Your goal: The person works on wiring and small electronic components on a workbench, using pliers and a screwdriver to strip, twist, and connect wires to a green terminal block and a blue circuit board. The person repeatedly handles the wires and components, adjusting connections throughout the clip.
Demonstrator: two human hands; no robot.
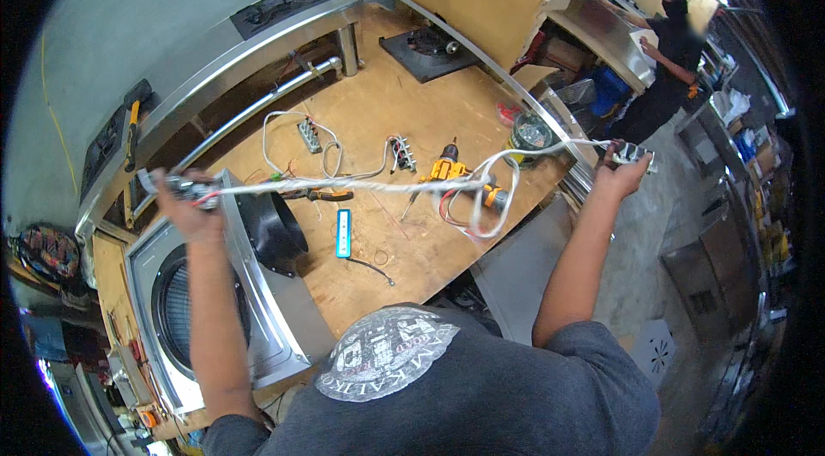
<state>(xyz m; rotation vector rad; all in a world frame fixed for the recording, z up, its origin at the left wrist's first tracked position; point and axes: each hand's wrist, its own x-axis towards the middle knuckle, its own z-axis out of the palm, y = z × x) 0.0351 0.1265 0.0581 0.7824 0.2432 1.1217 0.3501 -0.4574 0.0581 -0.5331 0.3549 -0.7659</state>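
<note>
A white cable (369,186) stretches across the view above the table, nearly straight, with a loose coil hanging toward the right. My left hand (194,217), arm raised, closes around a small grey metallic part (185,188) at one cable end, where red wire shows; blur hides its kind. My right hand (620,177) grips a small pale block (634,153) at the other end, beyond the table's right edge. Below the cable lie a yellow cordless drill (449,167), orange-handled pliers (320,195) and two small grey-white blocks (309,136) with cable attached.
A metal housing with a round grille (179,318) and a black round collar (273,232) stand at left. On the wooden table (412,267) are a blue-white strip (344,233) and a tape roll (531,134). A co-worker (675,56) stands at far right. A hammer (133,125) rests far left.
</note>
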